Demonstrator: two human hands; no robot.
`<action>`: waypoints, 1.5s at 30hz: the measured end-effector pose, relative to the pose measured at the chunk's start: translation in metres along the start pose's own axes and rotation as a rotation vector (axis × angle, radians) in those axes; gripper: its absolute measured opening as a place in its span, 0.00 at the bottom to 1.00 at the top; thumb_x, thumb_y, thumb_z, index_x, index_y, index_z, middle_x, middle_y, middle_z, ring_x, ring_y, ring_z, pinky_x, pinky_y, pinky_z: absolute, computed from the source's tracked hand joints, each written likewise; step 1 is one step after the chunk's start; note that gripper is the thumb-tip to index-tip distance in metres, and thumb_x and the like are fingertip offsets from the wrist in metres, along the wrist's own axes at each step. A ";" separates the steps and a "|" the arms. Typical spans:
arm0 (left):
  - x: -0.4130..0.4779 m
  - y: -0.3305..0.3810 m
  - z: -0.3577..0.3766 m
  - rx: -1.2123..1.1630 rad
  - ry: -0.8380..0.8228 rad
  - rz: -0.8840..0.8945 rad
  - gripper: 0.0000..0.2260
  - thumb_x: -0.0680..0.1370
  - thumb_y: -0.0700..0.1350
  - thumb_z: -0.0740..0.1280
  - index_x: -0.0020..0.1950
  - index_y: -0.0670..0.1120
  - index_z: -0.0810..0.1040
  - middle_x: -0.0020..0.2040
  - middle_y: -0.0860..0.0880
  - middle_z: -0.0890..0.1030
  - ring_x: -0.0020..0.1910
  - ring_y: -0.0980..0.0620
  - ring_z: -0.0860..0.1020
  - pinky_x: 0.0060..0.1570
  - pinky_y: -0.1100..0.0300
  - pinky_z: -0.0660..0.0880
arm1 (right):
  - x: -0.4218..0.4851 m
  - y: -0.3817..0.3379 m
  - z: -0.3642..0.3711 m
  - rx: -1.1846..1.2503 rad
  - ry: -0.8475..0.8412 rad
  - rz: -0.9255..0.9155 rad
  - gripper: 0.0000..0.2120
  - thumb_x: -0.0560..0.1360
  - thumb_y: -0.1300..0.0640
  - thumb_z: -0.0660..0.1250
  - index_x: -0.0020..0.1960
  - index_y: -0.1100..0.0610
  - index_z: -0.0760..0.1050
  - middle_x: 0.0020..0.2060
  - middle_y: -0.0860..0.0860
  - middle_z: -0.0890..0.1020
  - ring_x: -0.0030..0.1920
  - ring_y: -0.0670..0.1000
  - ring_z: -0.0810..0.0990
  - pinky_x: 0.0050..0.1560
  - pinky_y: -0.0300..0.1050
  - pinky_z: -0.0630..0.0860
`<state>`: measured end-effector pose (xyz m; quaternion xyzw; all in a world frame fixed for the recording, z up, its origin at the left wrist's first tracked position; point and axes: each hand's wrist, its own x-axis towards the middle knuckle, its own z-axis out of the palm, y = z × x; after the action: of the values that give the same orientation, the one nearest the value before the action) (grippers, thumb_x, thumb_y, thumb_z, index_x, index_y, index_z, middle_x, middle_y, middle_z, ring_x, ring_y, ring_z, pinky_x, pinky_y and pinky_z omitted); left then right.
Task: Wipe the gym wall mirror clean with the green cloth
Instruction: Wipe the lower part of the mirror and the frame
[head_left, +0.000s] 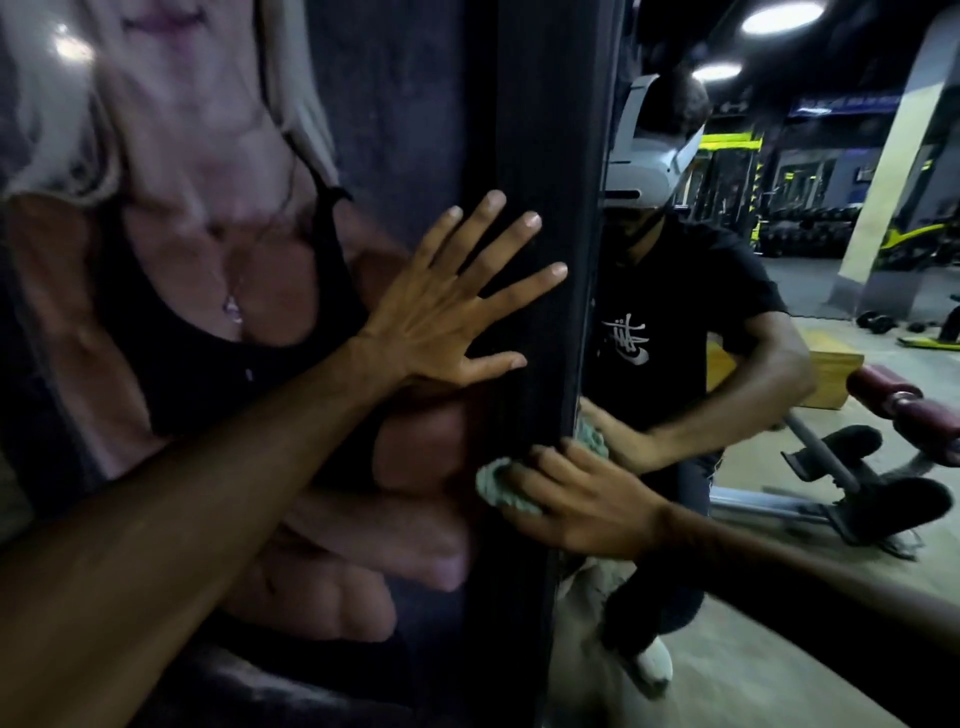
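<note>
The wall mirror (779, 597) fills the right side of the view and reflects me and the gym floor. Its dark frame (540, 156) runs top to bottom down the middle. My right hand (576, 499) presses a crumpled pale green cloth (501, 486) against the frame at the mirror's left edge, with its reflection just to the right. My left hand (457, 306) lies flat with fingers spread on the wall poster and the frame, above the cloth, holding nothing.
A large printed poster (182, 260) of a person covers the wall on the left. Reflected in the mirror are a weight bench with red pads (904, 405), a wooden box (826, 374), a pillar (893, 171) and dumbbell racks.
</note>
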<state>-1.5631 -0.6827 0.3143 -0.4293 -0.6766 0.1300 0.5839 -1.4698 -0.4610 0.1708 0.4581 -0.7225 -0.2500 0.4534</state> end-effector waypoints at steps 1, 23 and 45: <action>0.006 -0.005 -0.002 0.004 -0.002 0.013 0.36 0.80 0.68 0.60 0.84 0.54 0.56 0.82 0.41 0.52 0.81 0.34 0.52 0.79 0.37 0.51 | 0.008 0.017 -0.007 -0.044 0.049 0.038 0.11 0.83 0.58 0.59 0.62 0.50 0.75 0.61 0.58 0.76 0.56 0.61 0.76 0.50 0.53 0.75; 0.140 -0.141 -0.059 0.026 -0.001 0.017 0.34 0.81 0.65 0.61 0.83 0.53 0.59 0.83 0.38 0.57 0.82 0.35 0.54 0.77 0.34 0.56 | 0.093 0.187 -0.105 -0.126 0.076 -0.003 0.11 0.83 0.59 0.56 0.62 0.50 0.72 0.62 0.60 0.73 0.58 0.61 0.73 0.53 0.55 0.72; 0.268 -0.260 -0.122 0.103 -0.031 -0.085 0.33 0.82 0.61 0.55 0.85 0.50 0.55 0.84 0.41 0.54 0.83 0.40 0.53 0.79 0.40 0.56 | 0.175 0.339 -0.203 -0.272 0.049 -0.020 0.15 0.81 0.58 0.57 0.60 0.47 0.79 0.59 0.58 0.75 0.56 0.61 0.76 0.53 0.56 0.71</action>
<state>-1.5510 -0.6813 0.7073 -0.3676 -0.6957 0.1463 0.5996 -1.4677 -0.4515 0.6028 0.4057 -0.6660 -0.3387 0.5264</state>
